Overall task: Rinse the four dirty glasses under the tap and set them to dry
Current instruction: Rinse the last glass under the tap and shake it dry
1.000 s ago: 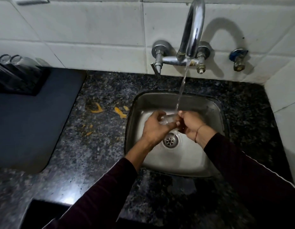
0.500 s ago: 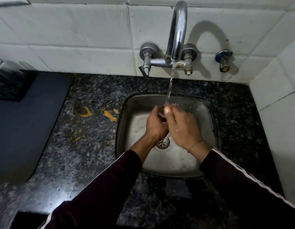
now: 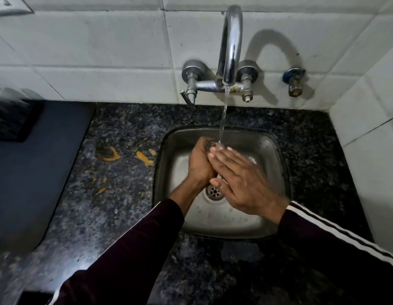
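My left hand (image 3: 198, 164) grips a clear glass (image 3: 210, 145) over the steel sink (image 3: 272, 150). Only the glass's rim shows, between the two hands. My right hand (image 3: 241, 183) lies across the glass with its fingers straight, covering the side of it. A thin stream of water (image 3: 223, 119) runs from the chrome tap (image 3: 230, 45) and lands at the rim, by my right fingertips. The drain (image 3: 214, 191) sits just below my hands.
A dark mat (image 3: 37, 172) covers the counter at the left, with a black tray (image 3: 10, 119) at its far end against the wall. Orange scraps (image 3: 144, 158) lie on the granite counter (image 3: 116, 216) left of the sink. A valve (image 3: 294, 82) juts from the tiled wall.
My right hand has gone from holding the glass's end to lying flat across it. Both hands rose slightly toward the stream.
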